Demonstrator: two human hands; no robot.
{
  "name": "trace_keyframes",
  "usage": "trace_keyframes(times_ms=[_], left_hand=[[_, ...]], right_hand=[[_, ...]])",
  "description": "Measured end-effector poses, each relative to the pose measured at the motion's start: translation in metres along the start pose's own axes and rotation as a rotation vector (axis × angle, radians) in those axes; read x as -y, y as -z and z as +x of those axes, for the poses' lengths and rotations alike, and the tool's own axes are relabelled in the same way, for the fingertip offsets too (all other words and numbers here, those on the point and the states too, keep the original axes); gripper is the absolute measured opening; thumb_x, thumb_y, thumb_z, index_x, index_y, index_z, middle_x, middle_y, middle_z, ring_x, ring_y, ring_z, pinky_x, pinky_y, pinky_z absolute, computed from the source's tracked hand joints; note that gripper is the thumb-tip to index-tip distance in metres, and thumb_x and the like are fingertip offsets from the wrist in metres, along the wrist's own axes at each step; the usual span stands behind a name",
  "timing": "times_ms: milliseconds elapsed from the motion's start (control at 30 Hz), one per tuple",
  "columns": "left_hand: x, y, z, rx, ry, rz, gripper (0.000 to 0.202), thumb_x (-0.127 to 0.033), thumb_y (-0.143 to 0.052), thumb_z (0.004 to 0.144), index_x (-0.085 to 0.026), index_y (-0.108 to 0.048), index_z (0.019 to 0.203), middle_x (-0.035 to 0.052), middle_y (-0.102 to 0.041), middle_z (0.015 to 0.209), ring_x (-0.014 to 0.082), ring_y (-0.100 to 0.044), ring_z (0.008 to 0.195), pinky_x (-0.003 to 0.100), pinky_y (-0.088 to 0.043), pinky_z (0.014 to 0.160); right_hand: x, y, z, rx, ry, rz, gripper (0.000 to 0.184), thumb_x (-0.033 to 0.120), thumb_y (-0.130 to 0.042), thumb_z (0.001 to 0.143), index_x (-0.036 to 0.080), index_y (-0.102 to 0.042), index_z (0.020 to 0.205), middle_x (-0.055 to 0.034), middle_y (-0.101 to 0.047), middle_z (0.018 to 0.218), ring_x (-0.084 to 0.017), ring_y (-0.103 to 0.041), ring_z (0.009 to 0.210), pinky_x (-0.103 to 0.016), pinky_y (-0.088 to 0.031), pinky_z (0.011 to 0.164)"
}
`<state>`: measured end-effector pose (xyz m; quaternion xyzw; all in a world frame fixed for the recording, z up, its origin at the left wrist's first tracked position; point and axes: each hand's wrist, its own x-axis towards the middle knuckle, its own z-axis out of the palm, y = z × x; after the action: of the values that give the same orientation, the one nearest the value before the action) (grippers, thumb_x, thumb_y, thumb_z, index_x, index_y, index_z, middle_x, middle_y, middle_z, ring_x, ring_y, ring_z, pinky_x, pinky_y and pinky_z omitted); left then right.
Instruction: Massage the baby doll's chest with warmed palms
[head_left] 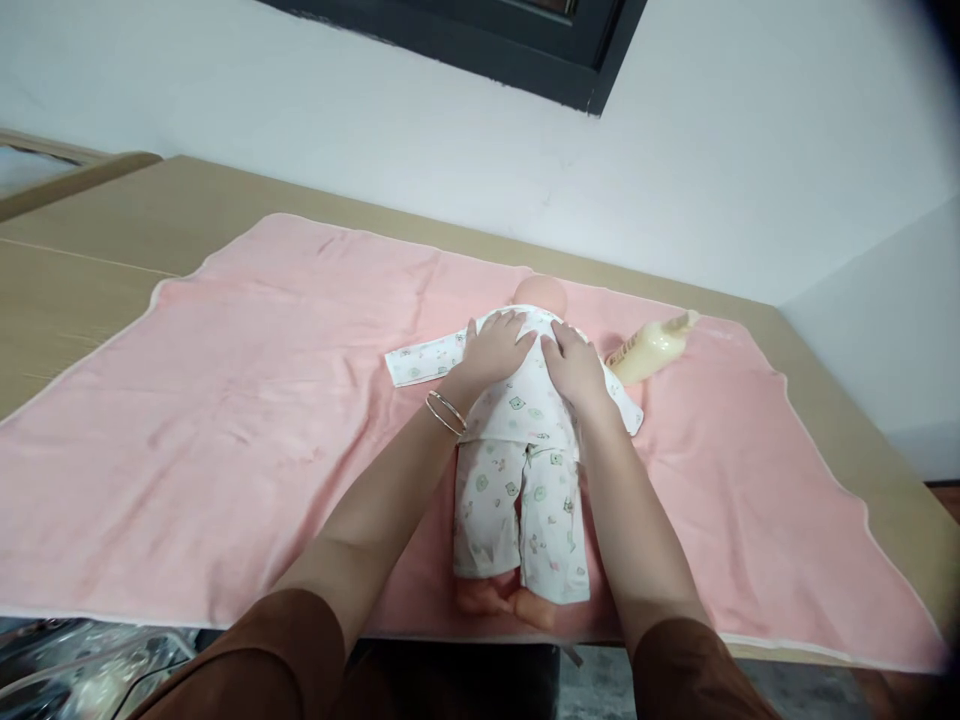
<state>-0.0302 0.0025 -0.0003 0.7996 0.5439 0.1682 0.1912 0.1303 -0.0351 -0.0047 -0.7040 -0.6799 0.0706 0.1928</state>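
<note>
A baby doll (pixel 541 294) lies on the pink blanket (pixel 247 400), its head toward the wall and its feet toward me. It wears a white printed long-sleeved top (pixel 517 405) and matching trousers (pixel 487 500). No face shows on the doll's head. My left hand (pixel 495 352) rests flat on the left of the doll's upper body, fingers stretched out. On the right of the upper body lies my right hand (pixel 576 368), its fingers also extended. Both palms press on the top, with the thumbs pointing toward each other. A bangle (pixel 445 412) circles my left wrist.
A pale yellow bottle with a pump (pixel 649 348) lies on its side right of the doll, near its sleeve. The blanket covers much of a wooden table (pixel 97 250) against a white wall. Plastic bags (pixel 97 670) and a cable sit below the table's front left edge.
</note>
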Motion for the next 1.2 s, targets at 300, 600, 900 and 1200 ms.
trace_keyframes(times_ms=[300, 600, 900, 1200], left_hand=[[-0.03, 0.03, -0.03, 0.149, -0.053, 0.163, 0.043, -0.029, -0.039, 0.11, -0.015, -0.061, 0.144, 0.0183, -0.061, 0.158, 0.0323, -0.058, 0.146, 0.053, -0.045, 0.123], [-0.039, 0.035, -0.031, 0.144, -0.033, 0.055, 0.033, -0.021, -0.043, 0.105, -0.016, -0.068, 0.126, 0.0164, -0.074, 0.135, 0.0298, -0.072, 0.124, 0.041, -0.057, 0.103], [-0.005, -0.018, 0.007, -0.153, 0.034, -0.182, 0.045, -0.033, -0.044, 0.108, -0.019, -0.063, 0.146, 0.0088, -0.064, 0.16, 0.0255, -0.052, 0.153, 0.044, -0.032, 0.134], [-0.005, -0.025, 0.009, -0.19, 0.003, -0.171, 0.046, -0.031, -0.044, 0.109, -0.017, -0.063, 0.149, 0.011, -0.06, 0.163, 0.0284, -0.049, 0.156, 0.048, -0.028, 0.136]], right_hand=[[0.021, 0.007, -0.011, 0.059, -0.027, -0.129, 0.057, 0.028, -0.029, 0.108, 0.01, -0.053, 0.156, -0.0245, -0.055, 0.163, -0.039, -0.049, 0.154, -0.066, -0.035, 0.125], [0.029, 0.016, -0.016, 0.078, 0.014, -0.176, 0.049, 0.025, -0.034, 0.105, 0.016, -0.064, 0.142, -0.0223, -0.069, 0.146, -0.039, -0.062, 0.138, -0.061, -0.041, 0.12], [-0.008, -0.023, 0.009, -0.08, -0.045, 0.087, 0.062, 0.037, -0.04, 0.103, 0.014, -0.054, 0.159, -0.0183, -0.05, 0.169, -0.033, -0.041, 0.161, -0.063, -0.022, 0.134], [-0.002, -0.014, 0.006, -0.091, -0.008, 0.088, 0.056, 0.036, -0.042, 0.102, 0.014, -0.062, 0.15, -0.0208, -0.062, 0.158, -0.039, -0.053, 0.148, -0.067, -0.031, 0.128]])
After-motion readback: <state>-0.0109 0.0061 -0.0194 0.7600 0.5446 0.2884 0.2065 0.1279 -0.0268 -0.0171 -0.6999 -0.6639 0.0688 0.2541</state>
